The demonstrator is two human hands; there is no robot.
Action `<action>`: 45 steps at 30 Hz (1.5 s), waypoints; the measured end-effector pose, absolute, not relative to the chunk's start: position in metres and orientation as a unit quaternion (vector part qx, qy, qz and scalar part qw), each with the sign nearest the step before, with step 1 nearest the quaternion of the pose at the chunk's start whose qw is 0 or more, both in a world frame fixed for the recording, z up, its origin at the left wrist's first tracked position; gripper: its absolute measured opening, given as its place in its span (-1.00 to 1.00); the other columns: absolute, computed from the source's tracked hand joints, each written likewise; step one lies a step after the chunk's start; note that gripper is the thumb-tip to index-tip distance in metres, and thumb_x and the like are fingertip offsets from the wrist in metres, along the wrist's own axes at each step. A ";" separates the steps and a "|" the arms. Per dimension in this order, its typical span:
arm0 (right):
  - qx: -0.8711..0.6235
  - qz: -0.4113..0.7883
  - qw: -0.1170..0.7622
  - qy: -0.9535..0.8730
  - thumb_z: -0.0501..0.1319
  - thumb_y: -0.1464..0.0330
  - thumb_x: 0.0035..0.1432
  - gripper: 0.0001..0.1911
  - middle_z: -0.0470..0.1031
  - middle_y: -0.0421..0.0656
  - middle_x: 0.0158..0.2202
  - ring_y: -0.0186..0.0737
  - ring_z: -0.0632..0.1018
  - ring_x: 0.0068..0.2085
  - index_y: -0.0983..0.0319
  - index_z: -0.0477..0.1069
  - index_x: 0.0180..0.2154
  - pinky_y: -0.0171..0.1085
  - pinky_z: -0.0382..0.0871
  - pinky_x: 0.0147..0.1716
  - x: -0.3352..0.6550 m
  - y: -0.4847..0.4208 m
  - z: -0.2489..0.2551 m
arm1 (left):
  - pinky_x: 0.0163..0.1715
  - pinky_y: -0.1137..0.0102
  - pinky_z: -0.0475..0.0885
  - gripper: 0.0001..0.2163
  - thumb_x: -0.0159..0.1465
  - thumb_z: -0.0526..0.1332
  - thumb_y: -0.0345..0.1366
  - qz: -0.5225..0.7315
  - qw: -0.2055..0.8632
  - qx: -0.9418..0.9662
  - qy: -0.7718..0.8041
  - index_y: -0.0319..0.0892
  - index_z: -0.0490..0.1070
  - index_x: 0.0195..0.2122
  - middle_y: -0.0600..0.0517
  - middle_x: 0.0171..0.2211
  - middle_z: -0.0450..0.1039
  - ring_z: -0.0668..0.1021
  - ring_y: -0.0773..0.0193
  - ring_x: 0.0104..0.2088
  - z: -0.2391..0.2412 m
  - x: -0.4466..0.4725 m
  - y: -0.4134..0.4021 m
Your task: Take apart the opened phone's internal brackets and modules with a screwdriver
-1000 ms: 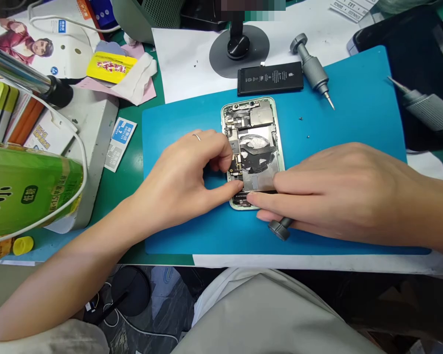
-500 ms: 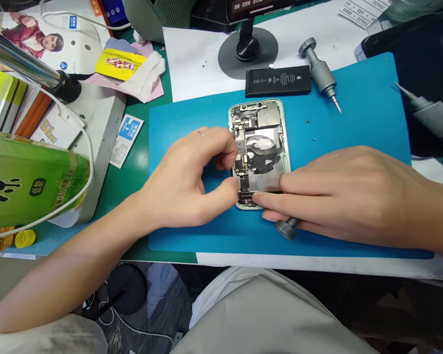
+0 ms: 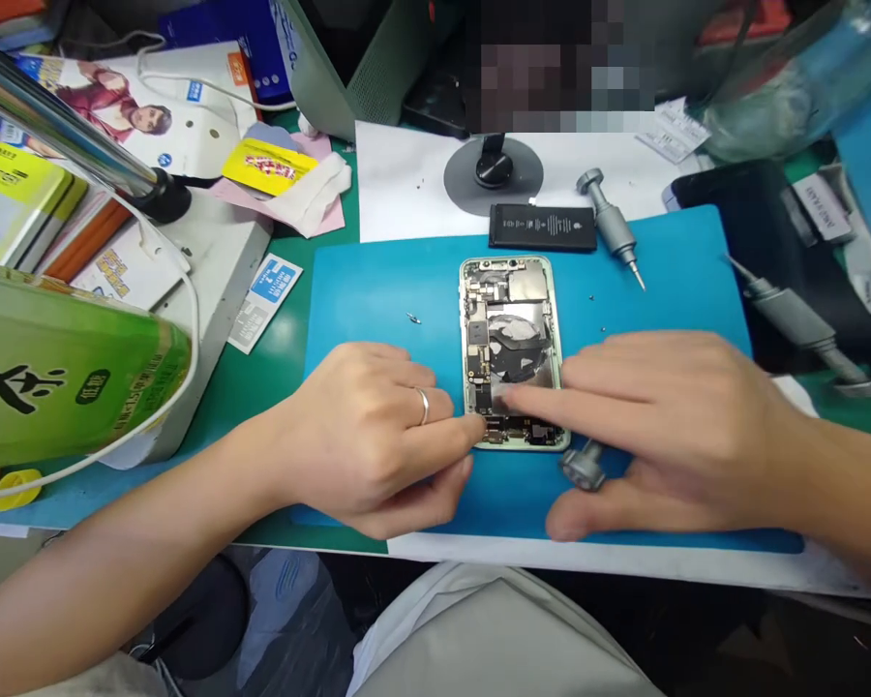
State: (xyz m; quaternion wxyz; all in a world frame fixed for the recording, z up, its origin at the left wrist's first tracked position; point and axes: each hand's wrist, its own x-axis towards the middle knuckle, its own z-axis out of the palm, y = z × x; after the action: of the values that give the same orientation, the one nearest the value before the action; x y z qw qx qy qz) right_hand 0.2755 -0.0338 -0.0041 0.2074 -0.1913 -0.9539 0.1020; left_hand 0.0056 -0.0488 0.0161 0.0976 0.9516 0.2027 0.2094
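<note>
"Left hand?"

"Left hand [image 3: 377,440], one: ringed, fingers curled, index tip at the near left corner of the phone [image 3: 514,339]. Whether it pinches anything: cannot tell."

"Right hand?"

"Right hand [image 3: 675,436], one: index finger stretched over the phone's near half, thumb spread away. Knob [image 3: 583,467], grey, showing between that finger and thumb; grip on it hidden, cannot tell."

"The phone?"

"One, innards bare, flat on the blue mat [image 3: 363,290], between the two hands."

"Past the left hand?"

"Metal bit [image 3: 413,318], small, on the mat ahead of it. Packet [image 3: 265,302], blue and grey, farther out to its left, off the mat. Bottle [image 3: 79,373], green, beyond its forearm."

"Past the right hand?"

"Specks [image 3: 602,329], two, just ahead of its knuckles. Driver [image 3: 615,232], grey, farther ahead, tip on the mat. Battery [image 3: 542,227], black, just left of that, beyond the phone. Second driver [image 3: 795,315], ahead and to the hand's right."
</note>
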 end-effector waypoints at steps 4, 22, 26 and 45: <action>-0.162 0.116 0.190 -0.961 0.12 -0.17 0.34 -0.33 0.49 -0.18 -0.44 -0.25 0.46 -0.45 0.32 0.52 -0.03 -0.21 0.19 -0.45 0.268 -0.036 -0.004 | -0.64 0.24 0.16 -0.77 0.25 0.16 -0.43 0.226 0.128 0.947 0.190 -0.12 0.39 -0.55 0.13 -0.67 0.31 0.34 0.32 -0.65 0.014 0.005 -0.047; -0.197 0.166 0.160 -0.953 0.05 -0.19 0.36 -0.31 0.47 -0.17 -0.45 -0.26 0.45 -0.45 0.29 0.57 -0.15 -0.20 0.14 -0.45 0.266 -0.038 0.000 | -0.60 0.21 0.14 -0.84 0.35 0.14 -0.37 0.218 0.140 0.948 0.183 -0.21 0.50 -0.33 0.09 -0.60 0.37 0.40 0.26 -0.60 0.003 0.009 -0.049; -0.194 0.168 0.159 -0.953 0.04 -0.20 0.36 -0.31 0.45 -0.19 -0.46 -0.26 0.43 -0.47 0.28 0.56 -0.17 -0.20 0.13 -0.46 0.266 -0.038 0.001 | -0.61 0.22 0.16 -0.83 0.36 0.13 -0.36 0.213 0.140 0.950 0.184 -0.20 0.49 -0.33 0.09 -0.60 0.37 0.41 0.26 -0.60 0.004 0.010 -0.049; -0.184 0.133 0.174 -0.958 0.10 -0.21 0.31 -0.27 0.49 -0.19 -0.44 -0.25 0.48 -0.46 0.32 0.53 0.00 -0.22 0.21 -0.45 0.268 -0.034 0.004 | -0.60 0.21 0.19 -0.80 0.38 0.12 -0.35 0.189 0.135 0.955 0.186 -0.17 0.46 -0.38 0.09 -0.59 0.39 0.42 0.27 -0.58 0.005 0.007 -0.048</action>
State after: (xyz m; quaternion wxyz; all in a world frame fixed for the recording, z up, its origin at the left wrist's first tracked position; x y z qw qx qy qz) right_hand 0.2680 -0.0339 0.0038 0.1738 -0.1837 -0.9583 0.1328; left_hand 0.0069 -0.0479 0.0045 0.1355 0.9546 0.1861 0.1891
